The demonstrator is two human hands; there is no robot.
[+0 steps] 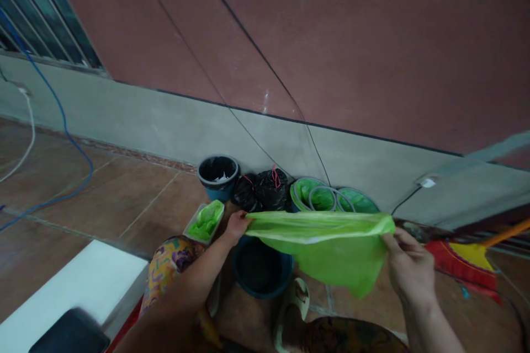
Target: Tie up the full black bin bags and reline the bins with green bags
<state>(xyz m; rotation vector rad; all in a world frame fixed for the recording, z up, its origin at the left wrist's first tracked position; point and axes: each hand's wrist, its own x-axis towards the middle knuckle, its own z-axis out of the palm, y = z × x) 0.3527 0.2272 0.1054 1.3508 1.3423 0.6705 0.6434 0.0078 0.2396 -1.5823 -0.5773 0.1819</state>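
A light green plastic bag [327,248] is stretched sideways between my two hands, its lower part hanging loose. My left hand [237,226] pinches the bag's upper left corner. At the other end, my right hand [409,262] grips the upper right corner. Below the bag, on the floor between my feet, stands a dark bucket-like bin [263,267]; the bag covers part of its rim. Beside my left hand lies a white tray [191,226] with crumpled green bags [207,222] in it.
Along the wall stand a bin lined with black [219,174], tied black bags [269,187] and green-lined bins [310,193]. A red and yellow broom [464,262] lies right. A white box [91,281] is at left, a blue cable [62,110] beyond it.
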